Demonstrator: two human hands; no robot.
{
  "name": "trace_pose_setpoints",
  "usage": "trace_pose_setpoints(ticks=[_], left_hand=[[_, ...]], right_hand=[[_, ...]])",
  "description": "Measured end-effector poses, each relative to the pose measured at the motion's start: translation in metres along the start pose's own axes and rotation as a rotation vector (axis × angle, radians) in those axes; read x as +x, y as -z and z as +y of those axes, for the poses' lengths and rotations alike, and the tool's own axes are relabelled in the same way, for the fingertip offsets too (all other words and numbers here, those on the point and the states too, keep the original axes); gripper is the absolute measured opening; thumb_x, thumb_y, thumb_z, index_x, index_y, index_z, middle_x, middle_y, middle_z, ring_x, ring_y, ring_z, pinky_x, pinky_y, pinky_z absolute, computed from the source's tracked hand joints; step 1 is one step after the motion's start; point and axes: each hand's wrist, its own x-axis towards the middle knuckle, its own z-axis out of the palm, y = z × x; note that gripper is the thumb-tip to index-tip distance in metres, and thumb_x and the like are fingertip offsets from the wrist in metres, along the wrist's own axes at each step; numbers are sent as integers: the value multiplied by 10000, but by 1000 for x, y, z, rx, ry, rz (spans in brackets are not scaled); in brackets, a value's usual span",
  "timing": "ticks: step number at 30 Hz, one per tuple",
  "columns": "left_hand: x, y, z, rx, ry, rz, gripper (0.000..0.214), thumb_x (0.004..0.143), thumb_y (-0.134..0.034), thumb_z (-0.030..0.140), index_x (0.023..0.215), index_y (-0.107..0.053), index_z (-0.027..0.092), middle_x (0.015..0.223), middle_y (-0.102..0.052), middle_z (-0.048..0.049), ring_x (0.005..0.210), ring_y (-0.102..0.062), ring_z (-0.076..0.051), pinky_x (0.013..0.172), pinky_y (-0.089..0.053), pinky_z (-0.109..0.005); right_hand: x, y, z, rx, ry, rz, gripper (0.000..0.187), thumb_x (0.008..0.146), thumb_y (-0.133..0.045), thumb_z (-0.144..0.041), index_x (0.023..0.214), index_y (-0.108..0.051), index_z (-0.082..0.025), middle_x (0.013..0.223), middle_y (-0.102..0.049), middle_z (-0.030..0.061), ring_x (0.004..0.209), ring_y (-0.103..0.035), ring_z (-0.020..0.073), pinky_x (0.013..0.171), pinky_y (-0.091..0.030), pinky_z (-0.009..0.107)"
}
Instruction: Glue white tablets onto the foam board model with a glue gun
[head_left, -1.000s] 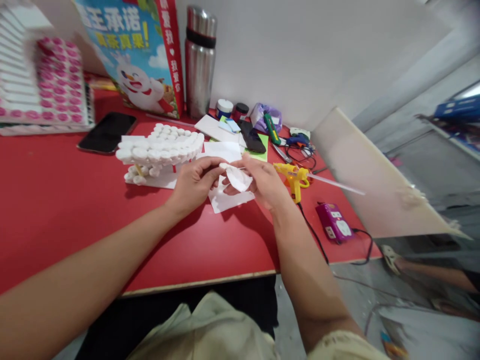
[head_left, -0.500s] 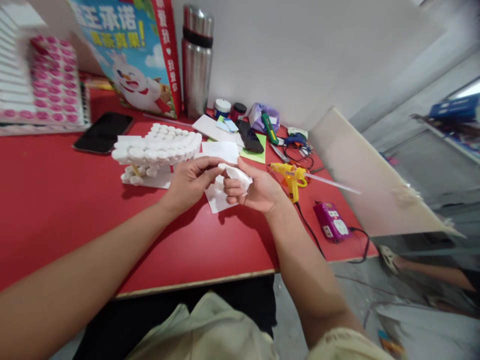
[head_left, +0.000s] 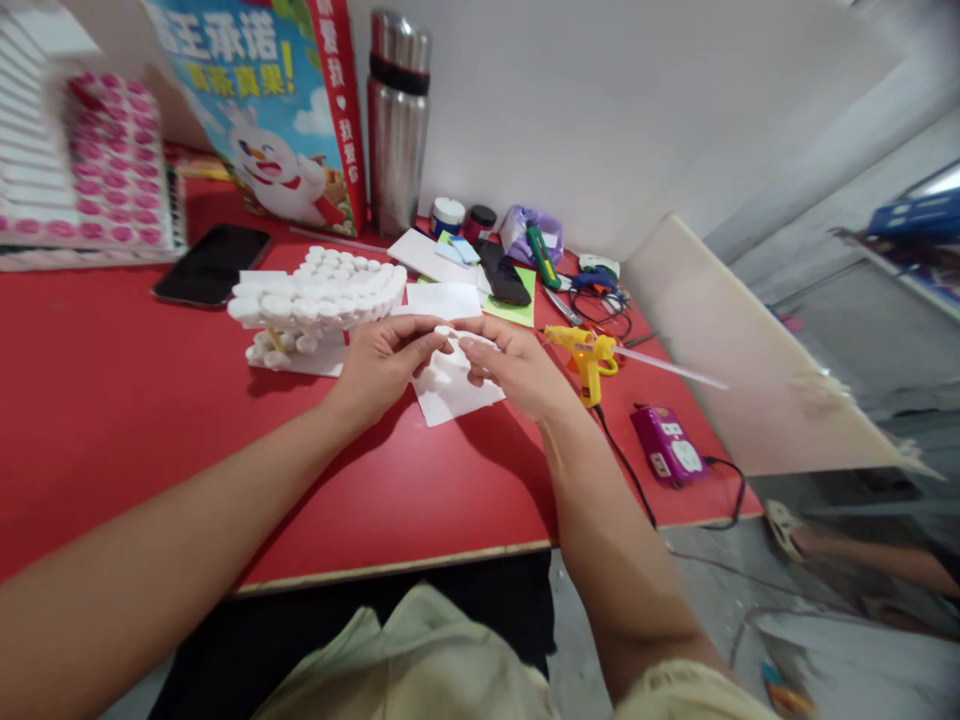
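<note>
My left hand and my right hand meet above the red table, fingertips pinched on a small white rolled piece of tissue held between them. Under the hands lies a white sheet of paper. Just left of my left hand stands a white model built of many small rolled pieces on a white base.
A yellow glue gun with a white stick lies right of my right hand, its cord running to a purple socket. A black phone, a steel flask, a printed box, small jars, cutters and cables sit farther back.
The white tissue, loose and crumpled in my right hand before, is now a small tight piece pinched between both hands' fingertips; my right hand has turned palm down.
</note>
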Motion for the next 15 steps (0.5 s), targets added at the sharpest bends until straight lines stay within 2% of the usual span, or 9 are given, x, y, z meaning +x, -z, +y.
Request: trace_pose_setpoints(ticks=[3, 6, 11, 15], left_hand=[[-1, -3, 2, -7, 9, 28, 223, 821, -768, 341, 957, -816, 171, 761, -738, -35, 555, -495, -93, 524, -403, -227], [-3, -7, 5, -15, -11, 79, 200, 792, -794, 327, 910, -818, 167, 746, -744, -30, 558, -524, -97, 546, -437, -235], [-7, -11, 10, -87, -5, 151, 189, 730, -846, 307, 856, -816, 171, 737, -758, -20, 554, -586, -108, 580, -501, -257], [-7, -11, 10, -148, 37, 163, 235, 661, -897, 319, 818, -810, 167, 762, -774, -36, 589, -643, -129, 618, -553, -280]], right_hand=[[0, -6, 6, -394, 239, 216, 179, 901, -653, -344, 847, -656, -174, 745, -600, -16, 632, -489, 114, 602, -363, 267], [-3, -15, 10, -648, 418, 370, 187, 914, -621, -310, 775, -640, -185, 694, -626, -10, 630, -517, 127, 613, -357, 273], [-7, -27, 13, -755, 548, 413, 171, 927, -577, -273, 804, -655, -183, 712, -669, 2, 612, -557, 125, 617, -379, 269], [-7, -25, 11, -725, 578, 387, 170, 926, -588, -259, 807, -669, -169, 677, -642, -9, 570, -509, 110, 592, -364, 263]])
